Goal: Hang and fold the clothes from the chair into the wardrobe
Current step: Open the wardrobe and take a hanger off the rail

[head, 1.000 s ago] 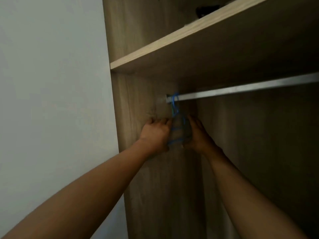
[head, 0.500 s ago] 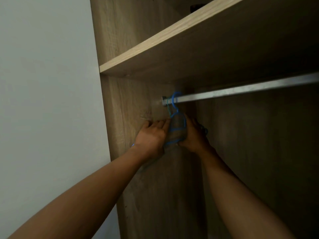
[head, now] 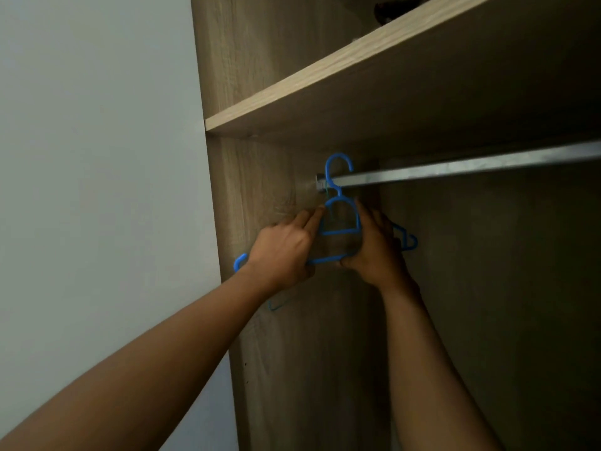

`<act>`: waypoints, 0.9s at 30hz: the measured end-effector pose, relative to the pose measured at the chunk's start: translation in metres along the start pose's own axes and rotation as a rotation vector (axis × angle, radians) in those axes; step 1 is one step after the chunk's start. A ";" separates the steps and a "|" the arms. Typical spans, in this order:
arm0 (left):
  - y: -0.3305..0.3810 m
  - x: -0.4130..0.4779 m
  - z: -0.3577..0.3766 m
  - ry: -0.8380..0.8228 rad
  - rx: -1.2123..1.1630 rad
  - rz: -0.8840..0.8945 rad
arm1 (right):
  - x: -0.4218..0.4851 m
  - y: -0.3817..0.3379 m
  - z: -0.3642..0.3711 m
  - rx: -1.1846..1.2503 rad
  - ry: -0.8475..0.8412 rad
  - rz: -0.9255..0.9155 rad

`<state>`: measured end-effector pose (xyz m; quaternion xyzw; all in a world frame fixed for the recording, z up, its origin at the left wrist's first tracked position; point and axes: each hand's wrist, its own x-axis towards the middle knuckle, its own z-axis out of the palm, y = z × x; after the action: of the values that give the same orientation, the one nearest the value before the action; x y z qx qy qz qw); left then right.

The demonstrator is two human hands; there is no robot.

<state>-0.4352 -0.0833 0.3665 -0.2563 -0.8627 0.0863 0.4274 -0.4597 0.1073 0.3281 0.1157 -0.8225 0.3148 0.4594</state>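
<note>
A blue plastic hanger (head: 340,219) sits at the left end of the metal wardrobe rail (head: 455,169), its hook raised above the rail's top. My left hand (head: 283,249) grips the hanger's left shoulder and lower bar, index finger stretched up along its inner arch. My right hand (head: 374,245) holds the right side, thumb under the lower bar. The hanger's blue ends stick out past both hands. A thin second blue piece (head: 276,305) shows below my left wrist. No clothes are in view.
A wooden shelf (head: 325,79) runs just above the rail, with a dark object (head: 387,9) on top of it. The wardrobe's left side panel (head: 260,320) stands right behind my hands. A pale wall (head: 97,157) fills the left.
The hanger has been lifted, so its hook now stands higher over the rail. Both hands rose with it and spread it out, showing its ends.
</note>
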 end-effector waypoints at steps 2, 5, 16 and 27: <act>-0.001 -0.010 -0.001 -0.010 -0.034 -0.008 | -0.009 -0.004 -0.004 -0.031 -0.043 0.012; 0.000 -0.029 -0.004 -0.025 -0.052 -0.002 | -0.025 -0.009 -0.008 -0.049 -0.125 0.056; -0.007 -0.114 -0.049 -0.077 -0.025 -0.107 | -0.084 -0.082 -0.016 -0.069 -0.211 0.020; -0.034 -0.275 -0.212 -0.109 0.106 -0.252 | -0.179 -0.257 -0.050 -0.009 -0.339 -0.125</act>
<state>-0.1439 -0.2693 0.3198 -0.1181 -0.9042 0.0910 0.4003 -0.2035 -0.0780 0.3044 0.2159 -0.8809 0.2577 0.3332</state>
